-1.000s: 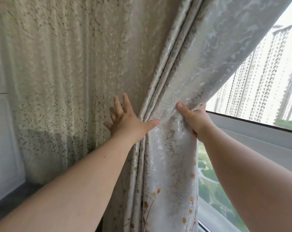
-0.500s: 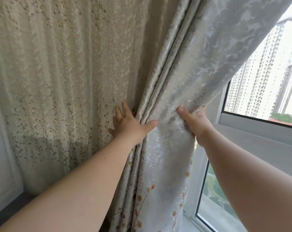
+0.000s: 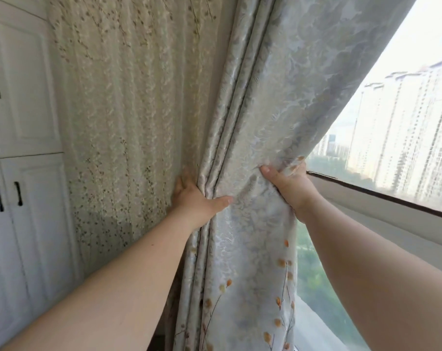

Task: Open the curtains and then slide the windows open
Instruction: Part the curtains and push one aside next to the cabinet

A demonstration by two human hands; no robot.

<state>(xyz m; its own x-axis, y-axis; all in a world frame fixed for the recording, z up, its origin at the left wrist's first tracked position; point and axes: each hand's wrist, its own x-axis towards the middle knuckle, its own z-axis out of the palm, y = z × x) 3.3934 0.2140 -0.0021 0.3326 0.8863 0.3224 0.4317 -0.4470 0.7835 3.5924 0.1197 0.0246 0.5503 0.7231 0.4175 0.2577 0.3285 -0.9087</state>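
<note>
Fingers of left hand (image 3: 197, 198) and right hand (image 3: 288, 183) clench the gathered curtain (image 3: 253, 153), folds slanting up-right.

bright daylight floods through the window (image 3: 397, 138), towers outside washed-out and hazy, edges bowed by wide-angle distortion.

Both hands clutch the gathered curtain (image 3: 253, 173): left hand (image 3: 197, 198) at its folds, right hand (image 3: 288, 183) beside the window (image 3: 392, 138).
</note>
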